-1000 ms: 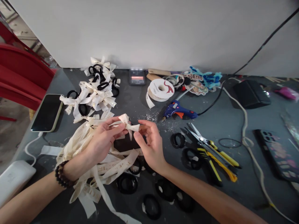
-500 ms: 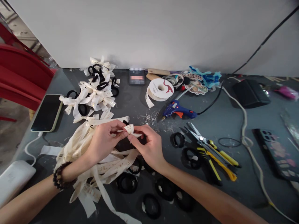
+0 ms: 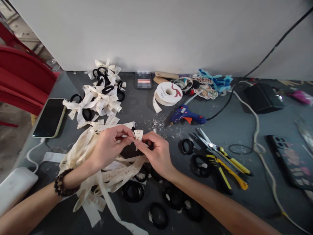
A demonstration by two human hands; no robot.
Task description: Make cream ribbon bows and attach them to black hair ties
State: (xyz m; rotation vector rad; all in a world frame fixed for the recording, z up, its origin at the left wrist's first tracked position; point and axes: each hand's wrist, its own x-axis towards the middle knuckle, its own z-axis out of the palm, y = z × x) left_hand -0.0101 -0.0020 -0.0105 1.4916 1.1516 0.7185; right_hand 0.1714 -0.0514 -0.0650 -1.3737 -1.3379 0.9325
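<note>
Both left hand (image 3: pixel 110 145) and right hand (image 3: pixel 158 152) pinch cream ribbon (image 3: pixel 139 134); a spool (image 3: pixel 161 92) holds more.

Two hands (image 3: pixel 109 145) (image 3: pixel 158 153), one spool (image 3: pixel 163 94), one glue gun (image 3: pixel 193 117)

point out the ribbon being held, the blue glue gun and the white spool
Held ribbon (image 3: pixel 139 133): head view, on its raised printed part
Blue glue gun (image 3: pixel 185 113): head view, on its body
White spool (image 3: pixel 169 98): head view, on its upper face, below the centre hole
</note>
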